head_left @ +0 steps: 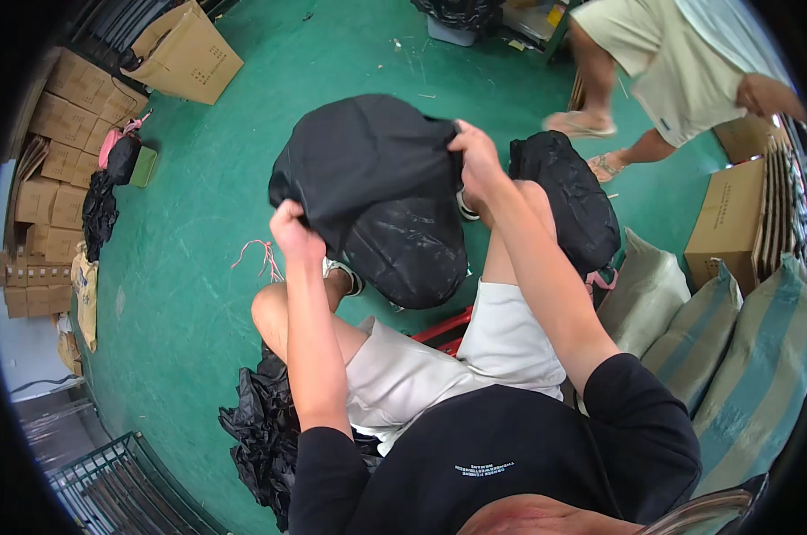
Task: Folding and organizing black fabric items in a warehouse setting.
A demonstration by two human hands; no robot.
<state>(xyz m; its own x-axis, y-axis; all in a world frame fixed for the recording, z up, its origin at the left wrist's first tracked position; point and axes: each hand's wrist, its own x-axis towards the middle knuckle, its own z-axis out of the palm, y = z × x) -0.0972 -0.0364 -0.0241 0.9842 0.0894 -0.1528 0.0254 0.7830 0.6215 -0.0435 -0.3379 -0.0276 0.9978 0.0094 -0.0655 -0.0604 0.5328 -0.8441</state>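
Between my raised hands stretches a black fabric piece (359, 147), bulging like a bag or cover. My left hand (294, 234) is closed on its near left edge, and my right hand (480, 162) grips its right edge. Just below it, between my legs, is a dark rounded bundle (412, 254) with a shiny, wrinkled surface. The cloth hides the bundle's far part, and I cannot tell whether the two touch. Another black bundle (564, 201) lies beside my right knee, with a pink strap (604, 281) at its near end.
Crumpled black plastic (259, 419) lies at my left. Full woven sacks (644, 299) and flat cardboard (729, 214) stand at right. A person (662, 71) in sandals is at the far right. Stacked cartons (60, 169) line the left wall; an open carton (189, 58) stands farther back.
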